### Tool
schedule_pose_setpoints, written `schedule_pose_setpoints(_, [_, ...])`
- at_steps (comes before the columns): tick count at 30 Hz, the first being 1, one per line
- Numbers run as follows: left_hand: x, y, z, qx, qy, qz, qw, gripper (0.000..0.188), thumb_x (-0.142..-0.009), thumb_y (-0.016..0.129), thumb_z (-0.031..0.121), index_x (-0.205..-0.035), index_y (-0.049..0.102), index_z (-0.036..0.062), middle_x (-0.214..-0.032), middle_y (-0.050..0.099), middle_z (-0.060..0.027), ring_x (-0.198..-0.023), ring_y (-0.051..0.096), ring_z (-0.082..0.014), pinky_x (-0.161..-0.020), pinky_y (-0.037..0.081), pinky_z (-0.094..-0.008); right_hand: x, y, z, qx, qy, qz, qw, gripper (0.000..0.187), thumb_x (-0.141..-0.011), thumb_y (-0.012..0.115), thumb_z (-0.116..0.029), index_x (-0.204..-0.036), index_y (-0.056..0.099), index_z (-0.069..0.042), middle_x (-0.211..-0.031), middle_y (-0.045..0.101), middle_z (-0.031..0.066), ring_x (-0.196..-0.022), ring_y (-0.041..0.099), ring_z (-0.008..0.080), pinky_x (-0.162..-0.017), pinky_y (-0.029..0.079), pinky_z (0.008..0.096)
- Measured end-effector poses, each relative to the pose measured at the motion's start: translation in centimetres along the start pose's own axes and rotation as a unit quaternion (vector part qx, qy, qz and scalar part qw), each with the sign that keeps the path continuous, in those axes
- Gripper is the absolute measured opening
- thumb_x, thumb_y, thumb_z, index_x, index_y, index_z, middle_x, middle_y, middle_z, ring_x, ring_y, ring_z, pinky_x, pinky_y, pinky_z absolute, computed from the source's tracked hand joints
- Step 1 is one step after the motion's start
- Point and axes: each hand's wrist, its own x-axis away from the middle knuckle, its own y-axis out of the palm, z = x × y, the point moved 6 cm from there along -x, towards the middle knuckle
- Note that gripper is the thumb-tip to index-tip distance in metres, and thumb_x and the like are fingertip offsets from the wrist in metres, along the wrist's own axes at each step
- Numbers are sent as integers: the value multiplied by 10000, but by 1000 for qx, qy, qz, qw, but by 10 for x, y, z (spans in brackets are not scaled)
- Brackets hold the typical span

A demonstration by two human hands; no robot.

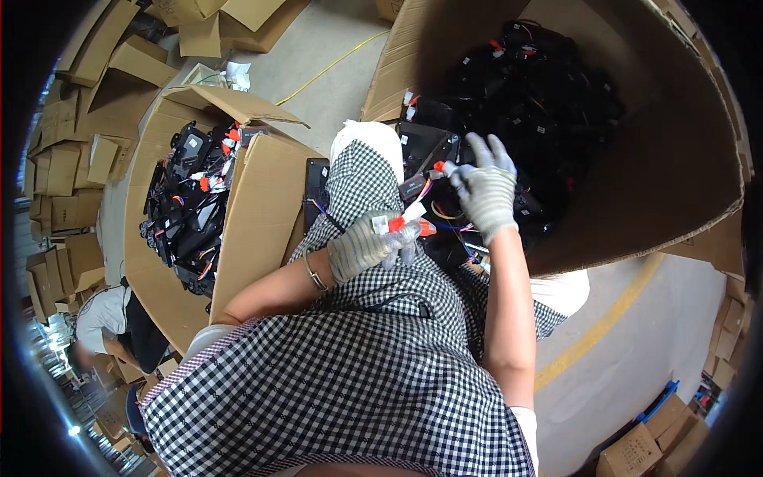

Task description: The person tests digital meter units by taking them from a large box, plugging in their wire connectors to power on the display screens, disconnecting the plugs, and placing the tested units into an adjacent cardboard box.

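My left hand [359, 253], in a striped pale work glove, is closed around red-and-white wire connectors [407, 219] over my lap. Coloured wires [425, 191] run up from them to a small dark module [412, 188]. My right hand [486, 195], gloved the same way, has its thumb and forefinger pinched at a white connector with a red cap [439, 166]; its other fingers are stretched out. Below that hand, black units with loose wires [469, 238] lie at the near edge of the large carton. Part of what each hand grips is covered by the gloves.
A large open cardboard box [660, 175] at the right holds many black wired units [524, 103]. Another box [258, 207] on the left holds similar units [191, 199]. Cardboard cartons [67, 175] stack at far left, where another person [111, 322] bends over. A yellow cord [334, 65] crosses the floor.
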Motion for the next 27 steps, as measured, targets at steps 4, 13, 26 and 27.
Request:
schedule_pose_setpoints(4, [5, -8, 11, -12, 21, 33, 999, 448, -944, 451, 414, -1087, 600, 16, -679, 588, -6, -517, 454, -37, -511, 380, -182, 28, 84, 26, -112, 56, -330, 936, 350, -844, 577, -428, -908, 694, -104, -880, 648, 54, -807, 598, 204, -778, 443, 342])
schedule_pose_setpoints(13, [-19, -8, -5, -34, 104, 99, 989, 356, -919, 550, 342, -1086, 590, 30, -828, 597, 10, -746, 532, -55, -692, 432, -206, 76, 1, -44, -595, 172, -31, 784, 310, -883, 586, -306, -894, 657, -4, -877, 628, 47, -825, 581, 136, -751, 461, 278])
schedule_pose_setpoints(26, [-12, -3, 13, -233, 403, 109, 879, 126, -927, 534, 160, -991, 555, 53, -910, 560, -13, -814, 533, -96, -695, 446, -236, 106, -23, -64, -645, 219, -2, 732, 280, -891, 554, -234, -908, 633, 34, -1044, 617, 117, -924, 579, 173, -824, 452, 298])
schedule_pose_setpoints(27, [-26, -10, -3, -59, 246, 34, 967, 193, -919, 546, 178, -1044, 557, 31, -883, 574, -26, -785, 555, -103, -703, 464, -242, 111, -26, -62, -698, 262, 2, 667, 312, -891, 563, -282, -899, 635, 22, -996, 627, 113, -890, 583, 167, -803, 454, 288])
